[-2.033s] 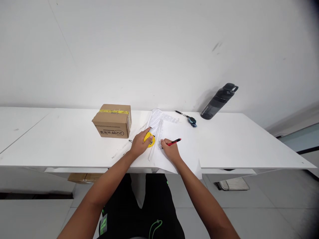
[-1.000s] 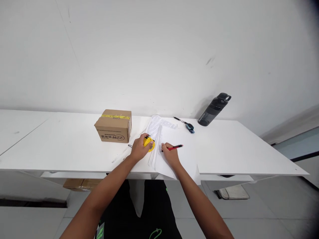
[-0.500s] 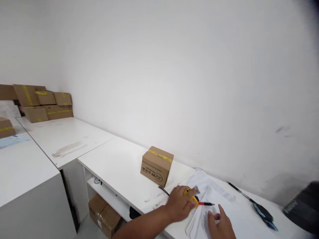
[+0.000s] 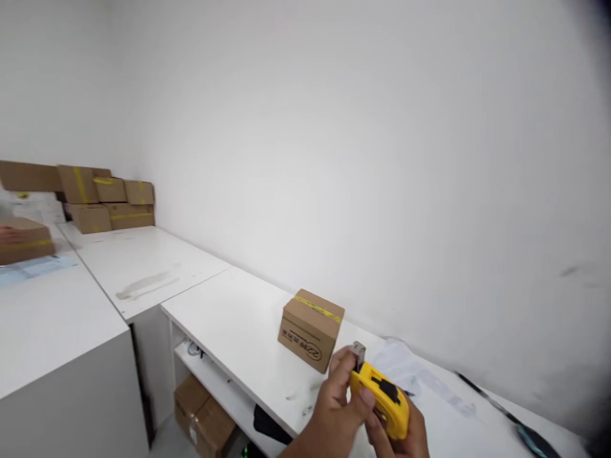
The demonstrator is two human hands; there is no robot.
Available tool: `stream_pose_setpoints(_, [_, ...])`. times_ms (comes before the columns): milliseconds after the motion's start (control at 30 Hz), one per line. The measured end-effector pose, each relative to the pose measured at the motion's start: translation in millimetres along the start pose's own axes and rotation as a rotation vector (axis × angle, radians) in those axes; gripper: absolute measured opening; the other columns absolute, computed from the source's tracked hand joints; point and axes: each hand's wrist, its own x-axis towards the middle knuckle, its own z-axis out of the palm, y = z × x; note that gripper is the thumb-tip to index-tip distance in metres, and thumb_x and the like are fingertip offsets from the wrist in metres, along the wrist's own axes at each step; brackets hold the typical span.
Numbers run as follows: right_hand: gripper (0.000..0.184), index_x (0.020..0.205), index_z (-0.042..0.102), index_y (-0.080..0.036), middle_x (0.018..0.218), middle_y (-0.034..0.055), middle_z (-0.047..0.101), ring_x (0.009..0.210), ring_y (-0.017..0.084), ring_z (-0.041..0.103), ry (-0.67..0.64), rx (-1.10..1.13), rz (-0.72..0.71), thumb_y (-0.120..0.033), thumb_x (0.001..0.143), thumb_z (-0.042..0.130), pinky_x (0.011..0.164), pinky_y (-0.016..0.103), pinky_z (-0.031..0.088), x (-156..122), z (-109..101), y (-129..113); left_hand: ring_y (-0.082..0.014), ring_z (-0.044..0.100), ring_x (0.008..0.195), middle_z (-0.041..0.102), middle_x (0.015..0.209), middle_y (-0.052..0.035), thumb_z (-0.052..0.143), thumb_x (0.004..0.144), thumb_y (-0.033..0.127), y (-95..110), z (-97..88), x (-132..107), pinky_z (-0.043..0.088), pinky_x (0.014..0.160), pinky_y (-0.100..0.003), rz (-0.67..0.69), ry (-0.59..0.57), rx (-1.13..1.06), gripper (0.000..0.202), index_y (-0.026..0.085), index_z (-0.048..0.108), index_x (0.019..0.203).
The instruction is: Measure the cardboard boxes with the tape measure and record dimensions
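Note:
A yellow tape measure (image 4: 392,413) with a black sliding button is raised above the near end of the white desk, between my two hands. My left hand (image 4: 331,404) grips its front end, thumb on the yellow case and fingers beside the metal hook (image 4: 358,351). Wrapped round the rear and underside is my right hand (image 4: 414,436), closed on the case. Behind the hands stands a small cardboard box (image 4: 310,331) with yellow tape and dark printing. White sheets (image 4: 405,366) lie crumpled on the desk, partly covered by my hands. The red pen-like thing is mostly hidden.
A dark, long-handled item (image 4: 529,439) lies at the right. Cardboard boxes (image 4: 114,203) are stacked at the far left. Another person's hand (image 4: 7,235) touches a box (image 4: 33,242) there. Beneath the desk (image 4: 229,312), a carton (image 4: 203,413) sits below the shelf.
The tape measure has been lifted off the papers toward me and turned. My right hand, empty before, now grips it too. The view has shifted a little; another person's hand appears at far left.

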Motion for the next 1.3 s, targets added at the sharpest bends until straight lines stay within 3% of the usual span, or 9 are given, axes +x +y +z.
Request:
stream_pose_setpoints(100, [0.049, 0.124, 0.054, -0.029, 0.126, 0.0095, 0.061, 0.116, 0.031, 0.059, -0.125, -0.165, -0.166, -0.05, 0.081, 0.061, 0.084, 0.04, 0.056, 34, 19, -19, -0.0293, 0.054, 0.12, 0.054, 0.136, -0.0117, 0.072, 0.076, 0.051, 16, -25.5, 14, 0.045, 0.101, -0.041, -0.086, 0.267, -0.164, 0.059, 0.024, 0.062, 0.127])
stream_pose_setpoints(200, [0.045, 0.123, 0.058, -0.031, 0.12, 0.0064, 0.066, 0.093, 0.026, 0.068, -0.276, -0.369, -0.251, -0.05, 0.082, 0.058, 0.067, 0.034, 0.055, 74, 29, -37, -0.0268, 0.06, 0.112, 0.065, 0.12, -0.013, 0.074, 0.075, 0.047, 33, -59.5, 54, 0.047, 0.097, -0.039, 0.01, 0.575, -0.15, 0.051, 0.016, 0.068, 0.114])
stream_pose_setpoints(267, [0.05, 0.124, 0.058, -0.03, 0.111, 0.0053, 0.069, 0.075, 0.023, 0.068, -0.228, -0.494, -0.245, -0.055, 0.08, 0.059, 0.059, 0.033, 0.052, 100, 27, -44, -0.0249, 0.061, 0.111, 0.068, 0.114, -0.0125, 0.071, 0.077, 0.042, 36, -87.0, 91, 0.048, 0.095, -0.038, 0.109, 0.743, -0.112, 0.038, 0.015, 0.07, 0.104])
stream_pose_setpoints(400, [0.049, 0.108, 0.068, -0.026, 0.08, 0.0034, 0.072, 0.061, 0.021, 0.064, -0.065, -0.562, -0.215, -0.064, 0.081, 0.052, 0.057, 0.031, 0.046, 148, 2, -39, -0.0221, 0.064, 0.104, 0.071, 0.105, -0.0112, 0.062, 0.083, 0.037, 23, -140.4, 151, 0.051, 0.087, -0.036, -0.015, 0.905, 0.2, 0.025, 0.015, 0.069, 0.091])
stream_pose_setpoints(567, [0.052, 0.09, 0.072, -0.023, 0.065, 0.0037, 0.067, 0.056, 0.018, 0.059, 0.06, -0.509, -0.207, -0.066, 0.084, 0.045, 0.059, 0.03, 0.044, 183, -32, -19, -0.0249, 0.066, 0.088, 0.073, 0.082, -0.009, 0.068, 0.071, 0.034, 3, -174.9, 171, 0.05, 0.077, -0.035, -0.124, 0.807, 0.504, 0.021, 0.015, 0.068, 0.065])
stream_pose_setpoints(833, [0.051, 0.102, 0.072, -0.022, 0.063, 0.0012, 0.06, 0.054, 0.014, 0.049, 0.174, -0.396, -0.127, -0.064, 0.08, 0.054, 0.061, 0.031, 0.041, 186, -34, -24, -0.0241, 0.063, 0.096, 0.073, 0.094, -0.0101, 0.065, 0.071, 0.046, 19, -166.6, 196, 0.048, 0.083, -0.036, -0.185, 0.693, 0.692, 0.032, 0.016, 0.071, 0.075])
stream_pose_setpoints(933, [0.045, 0.095, 0.072, -0.02, 0.066, 0.0008, 0.059, 0.057, 0.013, 0.05, 0.199, -0.168, 0.049, -0.06, 0.077, 0.061, 0.058, 0.029, 0.041, 188, -37, -28, -0.0266, 0.063, 0.094, 0.072, 0.091, -0.0113, 0.07, 0.066, 0.046, 19, -160.4, 203, 0.048, 0.084, -0.039, -0.25, 0.64, 0.747, 0.03, 0.016, 0.071, 0.069])
stream_pose_setpoints(1100, [0.043, 0.086, 0.069, -0.016, 0.065, -0.0021, 0.054, 0.048, 0.006, 0.038, 0.19, 0.351, 0.304, -0.055, 0.066, 0.07, 0.044, 0.022, 0.031, 198, -39, -24, -0.0265, 0.064, 0.074, 0.069, 0.075, -0.0122, 0.07, 0.066, 0.047, 6, -154.8, 203, 0.048, 0.064, -0.037, -0.391, 0.612, 0.817, 0.033, 0.014, 0.068, 0.068])
stream_pose_setpoints(1300, [0.036, 0.084, 0.06, -0.018, 0.07, -0.0043, 0.051, 0.044, 0.003, 0.031, 0.444, 0.643, 0.302, -0.045, 0.063, 0.07, 0.041, 0.022, 0.023, 211, -39, -10, -0.0255, 0.063, 0.068, 0.064, 0.061, -0.0087, 0.074, 0.063, 0.05, 2, -156.1, 197, 0.045, 0.063, -0.034, -0.427, 0.539, 0.936, 0.037, 0.015, 0.06, 0.059])
